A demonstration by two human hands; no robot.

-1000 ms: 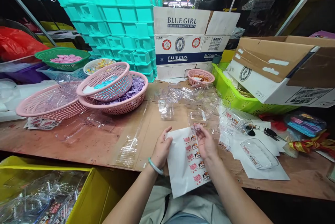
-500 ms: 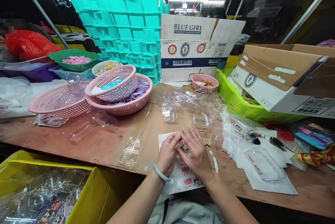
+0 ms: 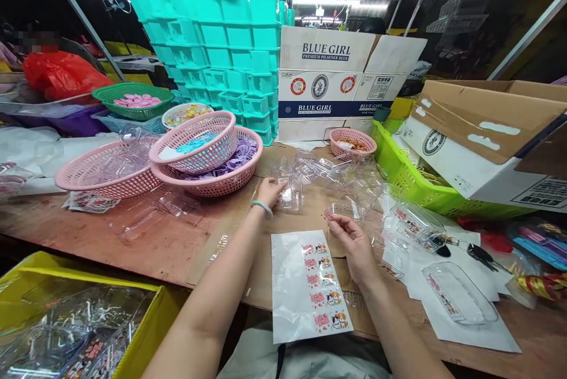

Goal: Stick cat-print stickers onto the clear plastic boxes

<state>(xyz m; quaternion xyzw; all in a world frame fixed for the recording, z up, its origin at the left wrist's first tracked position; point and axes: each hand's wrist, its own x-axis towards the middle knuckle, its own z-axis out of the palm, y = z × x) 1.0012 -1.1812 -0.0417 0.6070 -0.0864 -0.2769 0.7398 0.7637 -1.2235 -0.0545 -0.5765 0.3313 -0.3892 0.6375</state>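
My left hand (image 3: 269,192), a pale bangle on its wrist, reaches forward and has its fingers closed at the left edge of a clear plastic box (image 3: 292,195). Between the thumb and fingers of my right hand (image 3: 352,238) is a small sticker (image 3: 328,215) with red print. Below both hands a white sticker sheet (image 3: 290,290) lies at the table's front edge, with several red-print and cartoon-cat stickers down its right side. Another clear plastic box (image 3: 345,210) sits just beyond the right fingertips.
More clear boxes (image 3: 319,167) lie beyond the hands. Pink baskets (image 3: 208,181) of purple and blue pieces stand left, a lime basket (image 3: 405,175) and carton (image 3: 469,131) right. Boxes with stickers (image 3: 460,296) rest on paper at right. A yellow bin (image 3: 146,320) is at lower left.
My hands have moved apart from over the sheet. The left has gone forward to a clear box; the right has shifted right with a sticker, leaving the sheet uncovered.
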